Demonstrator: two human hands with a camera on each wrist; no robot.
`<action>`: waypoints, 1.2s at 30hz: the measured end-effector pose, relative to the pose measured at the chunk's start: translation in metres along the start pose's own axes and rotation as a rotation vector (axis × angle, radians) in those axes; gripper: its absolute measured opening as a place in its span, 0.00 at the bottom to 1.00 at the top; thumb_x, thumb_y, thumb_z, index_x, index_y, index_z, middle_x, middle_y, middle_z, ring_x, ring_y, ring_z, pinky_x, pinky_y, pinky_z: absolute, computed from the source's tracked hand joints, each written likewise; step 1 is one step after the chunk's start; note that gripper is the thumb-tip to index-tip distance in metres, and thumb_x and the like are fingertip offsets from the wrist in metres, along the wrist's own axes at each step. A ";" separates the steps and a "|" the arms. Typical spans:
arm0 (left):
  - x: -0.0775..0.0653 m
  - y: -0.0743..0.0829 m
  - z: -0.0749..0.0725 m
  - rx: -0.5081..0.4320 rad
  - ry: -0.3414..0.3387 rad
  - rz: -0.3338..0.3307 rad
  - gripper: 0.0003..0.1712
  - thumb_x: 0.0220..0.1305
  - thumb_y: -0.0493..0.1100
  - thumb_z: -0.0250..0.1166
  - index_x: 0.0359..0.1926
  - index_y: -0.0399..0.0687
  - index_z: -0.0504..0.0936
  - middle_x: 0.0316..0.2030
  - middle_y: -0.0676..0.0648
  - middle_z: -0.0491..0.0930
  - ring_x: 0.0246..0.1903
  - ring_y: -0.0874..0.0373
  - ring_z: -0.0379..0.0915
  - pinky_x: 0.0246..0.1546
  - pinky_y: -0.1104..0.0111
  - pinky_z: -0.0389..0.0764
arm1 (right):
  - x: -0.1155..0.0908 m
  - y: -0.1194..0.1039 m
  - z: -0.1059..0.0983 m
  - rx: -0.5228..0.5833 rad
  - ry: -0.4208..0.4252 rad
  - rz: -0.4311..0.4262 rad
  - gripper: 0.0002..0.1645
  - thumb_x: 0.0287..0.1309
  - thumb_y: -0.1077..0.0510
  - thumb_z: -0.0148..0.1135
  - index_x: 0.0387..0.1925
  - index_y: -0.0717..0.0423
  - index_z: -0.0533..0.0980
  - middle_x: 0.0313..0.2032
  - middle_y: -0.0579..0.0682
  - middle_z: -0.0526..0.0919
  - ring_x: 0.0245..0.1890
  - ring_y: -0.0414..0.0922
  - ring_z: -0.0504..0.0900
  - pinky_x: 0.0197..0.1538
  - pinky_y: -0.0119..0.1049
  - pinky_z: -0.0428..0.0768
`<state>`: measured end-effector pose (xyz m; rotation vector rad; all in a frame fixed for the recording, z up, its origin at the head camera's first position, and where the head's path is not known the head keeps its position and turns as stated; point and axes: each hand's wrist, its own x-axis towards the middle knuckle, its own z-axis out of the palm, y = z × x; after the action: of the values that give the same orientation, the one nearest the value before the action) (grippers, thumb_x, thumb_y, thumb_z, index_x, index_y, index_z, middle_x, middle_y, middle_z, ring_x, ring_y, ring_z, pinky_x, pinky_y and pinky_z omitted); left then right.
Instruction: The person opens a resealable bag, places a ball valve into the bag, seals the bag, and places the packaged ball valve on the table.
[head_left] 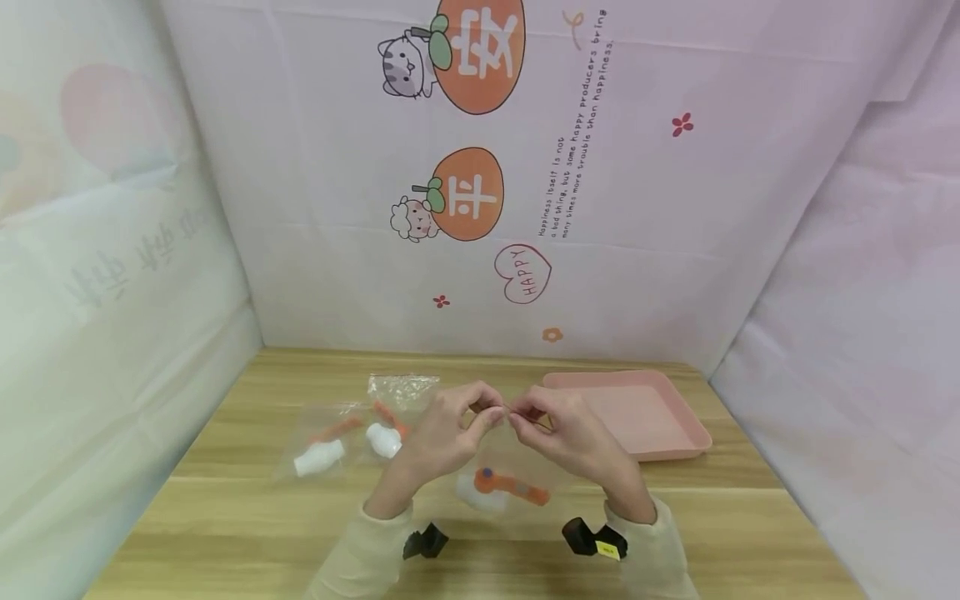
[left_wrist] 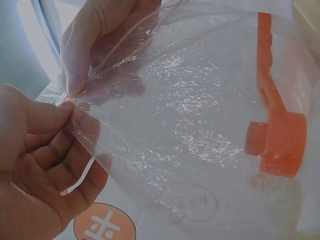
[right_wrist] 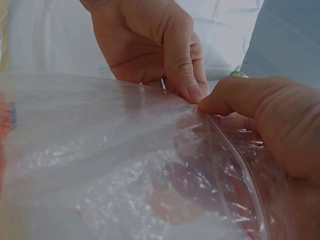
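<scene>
My left hand and right hand meet over the table, each pinching the upper edge of a clear zip bag between thumb and finger. Their fingertips almost touch. In the right wrist view, the ridged zip strip and a red line run along the edge near my right thumb. An orange plastic piece with a long handle and a round, blue-spotted end lies in the lower part of the bag. Beside it is a white item, partly hidden behind the orange piece.
To the left on the wooden table lie two more clear bags, with white bottle-shaped items and orange pieces inside. A shallow pink tray stands at the back right. Printed cloth walls surround the table.
</scene>
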<state>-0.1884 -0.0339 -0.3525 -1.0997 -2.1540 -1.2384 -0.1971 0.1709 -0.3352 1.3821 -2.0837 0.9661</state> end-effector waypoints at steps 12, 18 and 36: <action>-0.001 -0.001 -0.003 0.038 0.023 0.023 0.03 0.69 0.38 0.61 0.37 0.43 0.79 0.29 0.49 0.82 0.30 0.64 0.76 0.33 0.75 0.79 | 0.002 0.000 0.002 -0.020 0.015 -0.013 0.12 0.49 0.75 0.66 0.31 0.57 0.80 0.25 0.45 0.84 0.25 0.35 0.80 0.32 0.20 0.78; -0.001 -0.002 -0.005 0.059 0.035 0.038 0.03 0.69 0.37 0.61 0.37 0.43 0.79 0.29 0.50 0.82 0.29 0.64 0.75 0.33 0.75 0.78 | 0.001 0.000 0.003 -0.026 0.012 -0.002 0.13 0.49 0.76 0.65 0.30 0.56 0.79 0.25 0.43 0.83 0.24 0.34 0.80 0.31 0.20 0.78; -0.004 -0.005 -0.010 0.048 0.068 0.018 0.03 0.69 0.37 0.60 0.37 0.43 0.78 0.29 0.50 0.80 0.29 0.64 0.75 0.29 0.75 0.76 | 0.000 -0.002 0.003 -0.040 -0.015 -0.001 0.12 0.49 0.74 0.65 0.30 0.55 0.78 0.24 0.45 0.82 0.25 0.33 0.79 0.31 0.19 0.78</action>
<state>-0.1903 -0.0452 -0.3523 -1.0402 -2.1071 -1.1928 -0.1953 0.1675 -0.3364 1.3740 -2.1024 0.9108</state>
